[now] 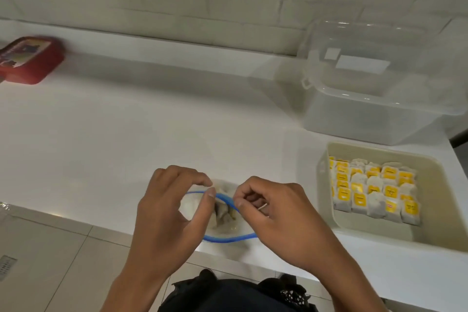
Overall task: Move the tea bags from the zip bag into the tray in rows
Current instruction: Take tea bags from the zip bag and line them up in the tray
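From the head camera, we see our left hand [167, 208] curled over the mouth of the zip bag [222, 238], thumb and forefinger pinching its blue-edged rim at the far side. Our right hand [276, 213] pinches the same rim just beside it, fingers curled inward (a thin pale strip shows between them, too small to identify). The bag's mouth gapes between the two hands, near the front edge of the white counter [126, 134], with a few tea bags [222, 210] crumpled inside. To the right, well apart, the cream tray [354, 229] holds yellow-tagged tea bags standing in rows. Behind it stands a clear lidded container [374, 99]; a red box [27, 58] lies far left.
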`<state>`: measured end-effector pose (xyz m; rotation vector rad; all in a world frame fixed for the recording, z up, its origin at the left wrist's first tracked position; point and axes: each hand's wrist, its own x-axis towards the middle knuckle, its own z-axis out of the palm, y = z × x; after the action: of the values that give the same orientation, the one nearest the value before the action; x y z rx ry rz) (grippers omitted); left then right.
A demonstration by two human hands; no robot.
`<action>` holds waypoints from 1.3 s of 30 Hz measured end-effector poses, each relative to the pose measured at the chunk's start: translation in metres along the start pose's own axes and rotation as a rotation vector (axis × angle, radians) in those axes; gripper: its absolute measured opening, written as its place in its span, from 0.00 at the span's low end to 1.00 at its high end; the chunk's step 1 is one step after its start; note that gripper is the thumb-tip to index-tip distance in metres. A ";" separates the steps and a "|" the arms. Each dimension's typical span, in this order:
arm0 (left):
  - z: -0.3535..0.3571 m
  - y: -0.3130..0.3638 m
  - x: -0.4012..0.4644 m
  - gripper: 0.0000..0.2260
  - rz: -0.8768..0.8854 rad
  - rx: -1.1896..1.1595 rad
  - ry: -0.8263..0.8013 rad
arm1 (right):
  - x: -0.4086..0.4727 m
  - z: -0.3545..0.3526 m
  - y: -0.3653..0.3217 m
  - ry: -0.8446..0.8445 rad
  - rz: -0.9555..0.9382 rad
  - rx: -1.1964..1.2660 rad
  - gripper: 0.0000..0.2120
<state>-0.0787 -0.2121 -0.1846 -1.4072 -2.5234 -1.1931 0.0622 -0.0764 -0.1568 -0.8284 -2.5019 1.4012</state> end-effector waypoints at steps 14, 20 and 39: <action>0.013 -0.067 0.011 0.33 -0.080 0.178 -0.470 | 0.025 0.064 0.007 -0.312 0.141 -0.354 0.19; 0.012 -0.061 0.011 0.39 -0.161 0.156 -0.612 | 0.072 0.093 0.028 -0.206 0.345 -0.635 0.14; 0.006 -0.078 0.022 0.42 -0.082 0.254 -0.568 | 0.112 0.130 0.009 -0.145 0.357 -0.721 0.17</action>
<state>-0.1467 -0.2158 -0.2285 -1.7818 -2.9709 -0.4861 -0.0785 -0.1089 -0.2500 -1.3860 -3.1287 0.5965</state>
